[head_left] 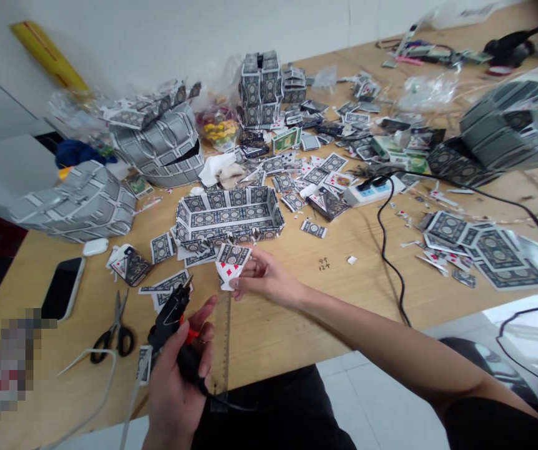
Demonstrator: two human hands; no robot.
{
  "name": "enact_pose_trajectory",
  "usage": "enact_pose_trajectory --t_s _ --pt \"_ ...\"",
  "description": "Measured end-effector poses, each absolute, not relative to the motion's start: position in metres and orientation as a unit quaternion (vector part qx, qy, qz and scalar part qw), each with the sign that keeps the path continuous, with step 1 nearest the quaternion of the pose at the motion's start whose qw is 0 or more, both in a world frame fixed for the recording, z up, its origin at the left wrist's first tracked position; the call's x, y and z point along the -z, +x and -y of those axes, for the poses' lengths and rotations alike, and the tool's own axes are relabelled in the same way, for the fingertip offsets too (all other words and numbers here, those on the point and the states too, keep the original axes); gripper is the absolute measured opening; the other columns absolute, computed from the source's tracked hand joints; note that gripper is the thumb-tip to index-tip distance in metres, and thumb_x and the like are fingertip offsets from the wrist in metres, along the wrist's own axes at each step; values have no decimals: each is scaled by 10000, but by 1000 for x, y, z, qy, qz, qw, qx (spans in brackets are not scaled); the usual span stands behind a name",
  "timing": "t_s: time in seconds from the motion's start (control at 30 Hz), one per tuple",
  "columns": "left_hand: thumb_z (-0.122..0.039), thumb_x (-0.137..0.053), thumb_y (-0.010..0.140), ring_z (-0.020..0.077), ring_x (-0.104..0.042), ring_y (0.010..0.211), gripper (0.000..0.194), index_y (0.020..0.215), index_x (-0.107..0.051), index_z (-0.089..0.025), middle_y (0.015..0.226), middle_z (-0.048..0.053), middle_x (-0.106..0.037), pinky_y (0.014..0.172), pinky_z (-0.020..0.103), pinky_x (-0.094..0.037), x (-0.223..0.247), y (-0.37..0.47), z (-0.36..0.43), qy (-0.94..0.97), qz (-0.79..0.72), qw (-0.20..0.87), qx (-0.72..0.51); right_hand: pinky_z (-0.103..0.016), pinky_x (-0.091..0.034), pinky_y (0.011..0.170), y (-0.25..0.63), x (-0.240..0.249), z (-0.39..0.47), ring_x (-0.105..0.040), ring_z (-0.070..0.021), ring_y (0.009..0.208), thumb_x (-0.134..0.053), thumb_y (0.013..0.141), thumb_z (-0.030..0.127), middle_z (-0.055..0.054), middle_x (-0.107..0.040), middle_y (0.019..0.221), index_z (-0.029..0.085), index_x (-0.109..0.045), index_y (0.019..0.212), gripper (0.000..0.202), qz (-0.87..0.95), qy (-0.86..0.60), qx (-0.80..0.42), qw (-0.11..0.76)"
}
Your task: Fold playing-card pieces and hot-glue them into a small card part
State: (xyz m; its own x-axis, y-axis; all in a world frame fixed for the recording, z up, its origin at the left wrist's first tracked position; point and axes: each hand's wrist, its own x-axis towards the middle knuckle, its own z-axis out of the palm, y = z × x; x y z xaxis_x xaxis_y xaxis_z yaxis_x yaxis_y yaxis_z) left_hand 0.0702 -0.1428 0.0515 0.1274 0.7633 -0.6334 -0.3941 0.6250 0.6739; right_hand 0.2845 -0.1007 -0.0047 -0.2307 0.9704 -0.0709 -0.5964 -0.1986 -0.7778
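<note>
My left hand point(179, 369) is wrapped round a black hot glue gun point(170, 319) with a red trigger, its nozzle tilted up and away. In my right hand point(269, 275) is a folded playing card point(232, 262), pinched between thumb and fingers; it shows a dark patterned back above and red diamonds on white below. Just beyond that hand stands an open rectangular box made of playing cards point(231, 219). A clear ruler point(224, 344) lies on the table between my hands, partly over the front edge.
Scissors point(116, 334), a phone point(64, 287) and a card pack point(130, 265) lie at the left. Woven card baskets point(156, 144) stand behind. A power strip point(374, 190) with black cables sits right of centre, among scattered cards point(315, 175). More cards point(493, 247) lie at the right.
</note>
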Motion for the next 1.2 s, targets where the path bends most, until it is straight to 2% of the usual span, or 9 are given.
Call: enact_pose_trajectory --t_s 0.2,0.37,0.47,0.57,0.7,0.8,1.0,1.1,1.2 --pt "-524 -1003 575 17 -413 429 497 857 -875 -137 949 112 -800 346 163 -362 -60 72 148 242 -565 673 -412 -300 -685 699 286 4 102 -812 -176 734 -955 755 220 12 -814 895 223 -549 1240 632 313 -285 -727 541" --pt "-618 -965 607 33 -470 423 593 938 -892 -132 685 56 -701 404 144 -365 -57 69 151 266 -577 673 -379 -285 -684 720 287 1 102 -827 -187 792 -943 758 210 -25 -812 979 191 -625 1204 548 311 -286 -736 529" --pt "-609 -988 552 51 -467 449 629 936 -892 -121 645 32 -649 408 162 -384 -55 70 151 247 -585 680 -367 -302 -682 714 287 -2 102 -820 -196 792 -957 730 224 -30 -800 1014 192 -649 1180 546 303 -293 -739 526" --pt "-611 -994 531 71 -466 479 650 932 -890 -110 641 35 -636 403 178 -388 -54 70 151 237 -590 682 -362 -318 -667 680 288 -3 101 -797 -202 763 -944 739 274 -17 -787 935 190 -660 1115 479 299 -310 -732 528" --pt "-606 -981 551 90 -473 507 625 913 -889 -104 623 50 -635 407 184 -386 -54 66 151 250 -588 675 -369 -207 -481 530 288 -2 99 -603 -95 580 -929 752 292 15 -725 760 159 -695 945 332 335 -354 -692 532" --pt "-596 -971 574 100 -483 525 597 908 -887 -107 615 49 -627 423 188 -409 -56 62 151 261 -585 666 -381 -209 -355 501 289 0 98 -484 -69 540 -934 747 311 31 -682 694 154 -699 902 322 345 -363 -687 527" --pt "-543 -983 541 103 -498 552 518 823 -870 -124 687 67 -682 414 184 -412 -55 57 147 240 -594 655 -402 -230 -417 543 290 1 97 -565 -100 577 -935 742 365 -2 -718 717 151 -695 877 349 325 -346 -717 510" --pt "-502 -988 521 99 -517 577 472 790 -853 -138 827 91 -751 412 181 -418 -53 55 145 217 -603 645 -417 -227 -463 526 290 2 97 -626 -115 577 -943 725 340 -18 -751 746 150 -689 869 349 308 -331 -726 518" --pt "-490 -991 515 88 -507 570 482 797 -846 -127 844 90 -752 411 177 -428 -51 50 143 207 -608 638 -425 -225 -518 496 290 3 97 -671 -133 567 -948 695 266 -18 -780 769 160 -692 941 370 302 -327 -725 526"
